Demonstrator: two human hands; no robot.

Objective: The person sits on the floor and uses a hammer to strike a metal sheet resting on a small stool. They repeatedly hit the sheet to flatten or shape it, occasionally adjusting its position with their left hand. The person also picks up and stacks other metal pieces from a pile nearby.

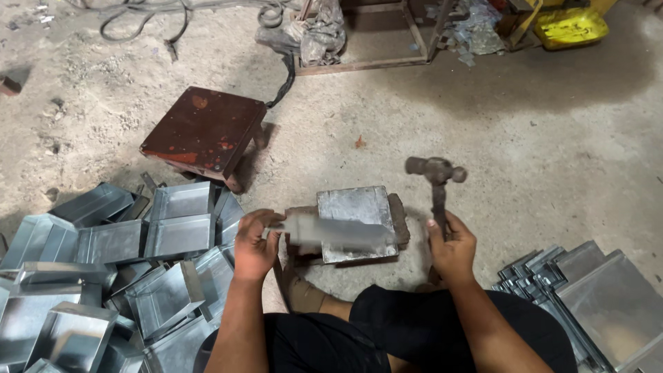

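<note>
Two hands are at work over a steel block (356, 207) set on the floor (539, 159) in front of the seated person. The left hand (254, 243) is closed around the near end of a metal sheet (331, 231), which lies across the front of the block and is blurred, so its edges cannot be read exactly. The right hand (452, 250) is wrapped tight on the handle of a hammer (436, 173), head raised above and to the right of the block, clear of the sheet.

Step in hand, by my judgement: forming or flattening the sheet on the block, with the hammer at the top of a stroke. The blow has not yet landed.

The next move calls for the sheet to be held flat and steady against the block face, and for the hammer to come down on the metal well away from the left fingers, which sit close to the striking area. A slipped sheet or a glancing blow is the plain risk.

Surroundings: a heap of folded metal trays (117, 276) lies to the left, touching one another, some tipped on edge. A stack of flat blanks (594, 297) sits at the right, near the knee. A low rust-red stool (205, 130) stands beyond the trays, apart from the block. Cables and a metal frame lie at the far side.
</note>
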